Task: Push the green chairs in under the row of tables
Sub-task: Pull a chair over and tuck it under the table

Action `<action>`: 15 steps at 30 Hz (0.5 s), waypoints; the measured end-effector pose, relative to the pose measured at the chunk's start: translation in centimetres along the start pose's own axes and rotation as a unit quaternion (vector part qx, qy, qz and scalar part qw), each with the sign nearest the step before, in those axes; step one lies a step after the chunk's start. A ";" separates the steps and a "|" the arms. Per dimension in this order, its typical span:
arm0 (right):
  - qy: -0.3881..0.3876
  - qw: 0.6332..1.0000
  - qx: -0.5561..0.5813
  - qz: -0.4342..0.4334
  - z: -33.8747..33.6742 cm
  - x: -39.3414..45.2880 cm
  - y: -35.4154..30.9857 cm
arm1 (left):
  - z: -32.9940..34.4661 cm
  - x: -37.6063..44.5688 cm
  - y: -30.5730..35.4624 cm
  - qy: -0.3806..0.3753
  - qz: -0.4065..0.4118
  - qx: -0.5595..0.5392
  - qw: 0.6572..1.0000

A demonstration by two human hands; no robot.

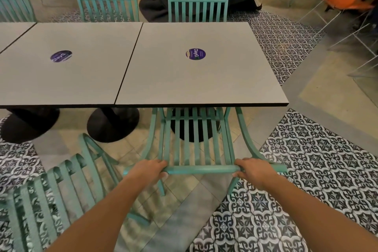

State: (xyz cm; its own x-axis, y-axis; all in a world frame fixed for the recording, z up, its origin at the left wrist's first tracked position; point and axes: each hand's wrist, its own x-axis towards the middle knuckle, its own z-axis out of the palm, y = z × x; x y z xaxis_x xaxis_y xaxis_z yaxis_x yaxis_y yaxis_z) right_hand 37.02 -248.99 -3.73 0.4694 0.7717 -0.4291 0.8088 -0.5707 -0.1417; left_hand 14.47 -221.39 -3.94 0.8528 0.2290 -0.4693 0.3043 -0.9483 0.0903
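Green chair (pixel 196 141) between gripping hands (pixel 201 172)

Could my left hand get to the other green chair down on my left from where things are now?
Probably yes. The second green chair stands just left of the left forearm with only open floor between. But the left hand is gripping the top rail of the chair at the table, so it must let go first.

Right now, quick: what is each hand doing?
Left hand: closed, gripping the top rail of the green chair near its left end.
Right hand: closed, gripping the same rail near its right end.
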 end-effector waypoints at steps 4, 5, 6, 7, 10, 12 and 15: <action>0.018 1.000 0.002 0.009 0.5 0.0 0.0 | -0.8 -0.2 0.2 -0.007 -0.016 0.015 1.000; 0.023 1.000 0.002 0.014 0.5 -0.2 0.0 | -0.6 -0.3 0.3 -0.002 -0.027 0.010 1.000; 0.026 0.999 0.001 0.020 0.6 -0.4 -0.2 | -0.2 -0.6 0.1 0.021 -0.043 -0.006 0.999; 0.031 0.999 -0.002 0.029 0.6 -0.6 0.0 | 0.6 -1.0 0.0 0.074 -0.067 -0.039 0.994; 0.106 0.987 0.038 0.112 1.1 -1.6 0.8 | 2.8 -2.6 -1.3 0.294 -0.251 -0.240 0.890; 0.274 0.913 0.165 0.253 1.3 -2.4 1.0 | 3.7 -3.4 -2.4 0.319 -0.409 -0.421 0.744; 0.312 0.613 0.569 0.450 0.9 -2.5 0.9 | 4.3 -2.6 -3.2 0.211 -0.463 -0.725 0.464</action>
State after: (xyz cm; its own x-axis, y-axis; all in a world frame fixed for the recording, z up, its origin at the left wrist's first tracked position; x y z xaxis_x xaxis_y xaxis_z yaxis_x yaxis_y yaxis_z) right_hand 36.29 -251.69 -3.56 0.8760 -0.2452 -0.4153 -0.4815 -0.3964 -0.7817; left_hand 9.46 -219.92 -6.83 -0.0137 0.7036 -0.7105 0.3267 0.6747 0.6618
